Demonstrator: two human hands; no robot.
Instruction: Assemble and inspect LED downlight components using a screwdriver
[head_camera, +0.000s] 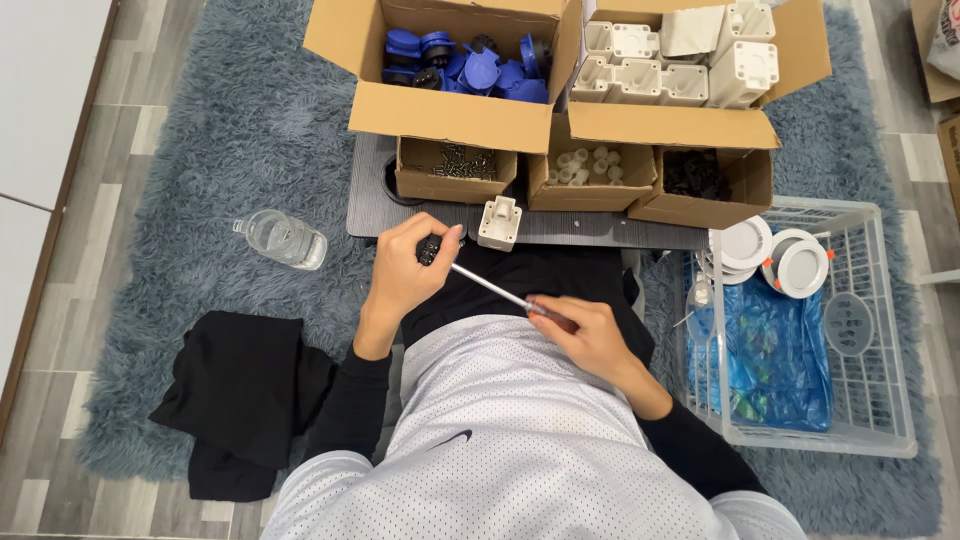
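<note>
We hold a slim screwdriver (490, 288) across our lap, its shaft running diagonally between both hands. Our right hand (580, 335) is closed around the handle end. Our left hand (405, 268) is closed on a small black part (430, 250) at the tip end.

Items on the dark grey surface (580, 228) in front of us:
- One white plastic block (499, 221), standing loose just beyond our left hand.
- One small open carton of metal screws (457, 170), left of the row.
- One small open carton of pale round caps (590, 175), middle of the row.
- One small open carton of black parts (700, 183), right of the row.

Items behind that row:
- One large cardboard box of blue plastic pieces (455, 75), flaps open, on the left.
- One large cardboard box of white plastic housings (690, 70), flaps open, touching the first on its right.

Items on the grey shaggy rug (200, 140):
- One clear plastic bottle (282, 238), lying on its side to our left.
- One black folded garment (240, 395), near our left elbow.
- One white wire basket (850, 350), to our right, holding round white discs (775, 255) with orange clips at its near corner and a blue plastic bag (775, 355) below them.

No labels are readable on any carton; all are plain brown.
</note>
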